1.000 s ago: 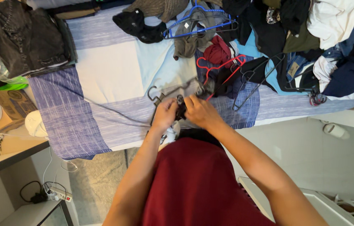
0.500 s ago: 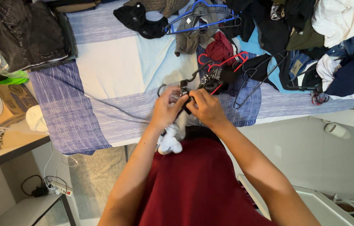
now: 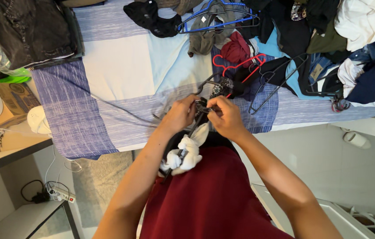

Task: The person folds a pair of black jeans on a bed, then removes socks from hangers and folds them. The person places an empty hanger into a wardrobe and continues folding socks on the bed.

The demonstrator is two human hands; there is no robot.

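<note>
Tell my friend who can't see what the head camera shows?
Two hands, left hand and right hand, pinch a dark hanger with white socks dangling. Beyond them, a blue patchwork bed holds piled clothes.

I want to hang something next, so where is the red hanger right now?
In the head view the red hanger lies on the bed, upper middle, on the clothes pile just beyond the right hand, below the blue hanger.

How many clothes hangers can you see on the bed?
4: a blue hanger at the top, a red hanger below it, and two black hangers right. More may hide under clothes.
</note>
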